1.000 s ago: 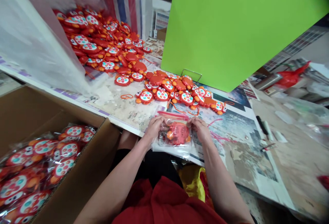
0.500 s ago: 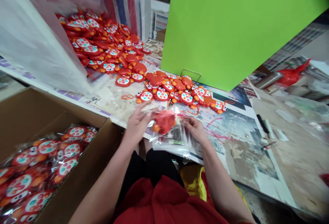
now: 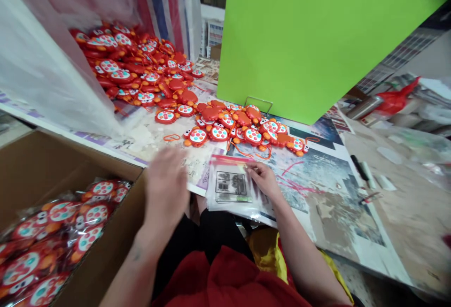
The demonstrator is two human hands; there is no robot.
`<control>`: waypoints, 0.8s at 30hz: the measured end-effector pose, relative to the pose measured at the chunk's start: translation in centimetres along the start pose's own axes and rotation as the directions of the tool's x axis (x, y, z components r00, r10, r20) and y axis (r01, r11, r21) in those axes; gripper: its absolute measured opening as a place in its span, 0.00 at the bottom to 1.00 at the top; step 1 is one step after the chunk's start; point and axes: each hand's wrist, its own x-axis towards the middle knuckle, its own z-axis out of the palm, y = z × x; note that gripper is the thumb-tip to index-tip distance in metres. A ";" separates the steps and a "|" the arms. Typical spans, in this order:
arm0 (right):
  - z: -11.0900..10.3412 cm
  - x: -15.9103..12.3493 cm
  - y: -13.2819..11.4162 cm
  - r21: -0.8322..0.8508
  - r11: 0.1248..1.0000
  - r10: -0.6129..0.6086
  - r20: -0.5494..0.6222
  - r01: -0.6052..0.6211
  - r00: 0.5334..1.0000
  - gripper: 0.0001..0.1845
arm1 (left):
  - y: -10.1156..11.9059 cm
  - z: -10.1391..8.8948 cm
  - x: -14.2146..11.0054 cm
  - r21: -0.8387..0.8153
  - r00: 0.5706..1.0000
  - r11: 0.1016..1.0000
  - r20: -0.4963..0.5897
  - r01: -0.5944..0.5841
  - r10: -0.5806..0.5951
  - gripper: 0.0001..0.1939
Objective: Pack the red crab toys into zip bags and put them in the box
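Right hand [image 3: 265, 179] pinching the pink-edged top of clear, flat plastic bags [image 3: 230, 185] at near edge of paper-covered table [image 3: 299, 173], probably to prevent sliding.
Left hand [image 3: 167, 187] blurred beside one brown cardboard box [image 3: 121, 232], cannot tell its grip; beyond, red spotted plastic toys [image 3: 167, 89], too overlapped to count, like the bags.

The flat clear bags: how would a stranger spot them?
From the big green panel, come down past the red toys. At the table's near edge, by the right hand, lie the flat clear bags, set apart by black print and a red top strip.
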 end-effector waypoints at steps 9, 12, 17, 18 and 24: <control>-2.9 1.0 0.6 -0.009 0.999 -0.052 0.037 0.052 0.998 0.20 | 1.8 13.9 0.1 0.257 0.846 0.963 0.529 -0.084 -0.067 0.12; -7.8 5.0 2.8 -0.195 0.979 -0.112 -0.245 0.064 0.963 0.25 | 1.4 14.2 -0.3 0.296 0.849 0.945 0.527 -0.143 -0.037 0.12; -14.8 11.8 7.5 -0.555 0.791 0.017 -0.400 -0.257 0.916 0.33 | 1.2 14.1 -0.7 0.312 0.863 0.932 0.506 -0.184 0.002 0.11; -15.4 12.4 8.3 -0.577 0.771 0.048 -0.372 -0.271 0.927 0.33 | 1.2 14.2 -0.7 0.306 0.866 0.934 0.501 -0.186 0.008 0.11; -14.6 10.8 10.2 -0.644 0.722 0.132 -0.231 -0.253 0.964 0.33 | 1.1 14.5 -0.5 0.286 0.866 0.944 0.501 -0.168 0.002 0.12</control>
